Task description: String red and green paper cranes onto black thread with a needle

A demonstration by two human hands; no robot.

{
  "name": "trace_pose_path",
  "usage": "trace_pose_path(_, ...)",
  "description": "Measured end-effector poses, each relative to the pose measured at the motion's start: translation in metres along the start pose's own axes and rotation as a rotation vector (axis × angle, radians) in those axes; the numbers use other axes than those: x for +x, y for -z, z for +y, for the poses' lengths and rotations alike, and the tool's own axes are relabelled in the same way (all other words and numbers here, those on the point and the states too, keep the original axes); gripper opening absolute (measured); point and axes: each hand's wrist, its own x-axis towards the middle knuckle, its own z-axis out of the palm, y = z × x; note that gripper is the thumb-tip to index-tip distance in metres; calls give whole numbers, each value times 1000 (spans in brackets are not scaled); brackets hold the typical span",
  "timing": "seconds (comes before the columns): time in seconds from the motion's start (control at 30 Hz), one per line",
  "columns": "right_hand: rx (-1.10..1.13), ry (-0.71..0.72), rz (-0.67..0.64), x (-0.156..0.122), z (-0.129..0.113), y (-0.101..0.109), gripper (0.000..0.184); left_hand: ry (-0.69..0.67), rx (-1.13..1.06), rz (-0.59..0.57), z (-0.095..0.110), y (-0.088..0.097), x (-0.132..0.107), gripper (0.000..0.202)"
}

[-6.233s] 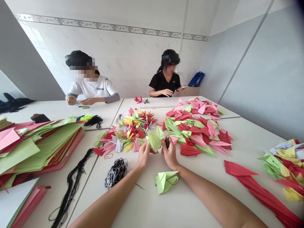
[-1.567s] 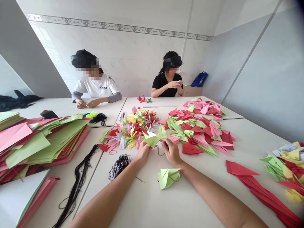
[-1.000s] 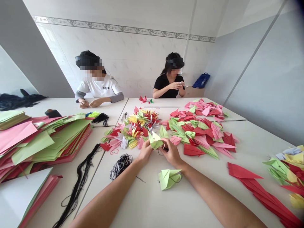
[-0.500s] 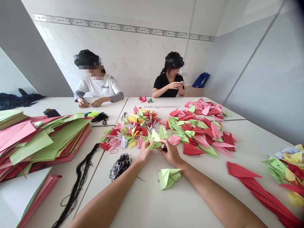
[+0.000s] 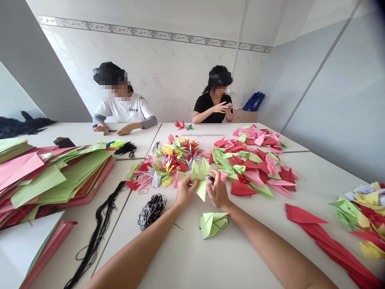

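The left hand (image 5: 186, 192) grips a pale green folded-paper crane (image 5: 199, 180), while the right hand (image 5: 218, 190) pinches a dark thread (image 5: 211, 179) just beside it.

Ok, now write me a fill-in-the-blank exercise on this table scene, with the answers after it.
1. The left hand holds a light ____ paper crane.
2. A coil of ____ and white thread lies on the table beside the left forearm.
3. The white T-shirt worn by the person at the far left table has the word ____ printed on it.

Missing words in order: green; black; CHINA.
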Motion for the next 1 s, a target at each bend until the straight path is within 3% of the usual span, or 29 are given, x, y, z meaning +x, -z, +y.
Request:
trace_pose_path(0.3, 8, 117, -8, 6, 9, 5, 17, -87, 201, 85, -1, 2, 2, 22)
trace_pose_path(1.0, -9, 54, -3, 4, 7, 0, 11, -144, 297, 90, 2, 2, -1, 26)
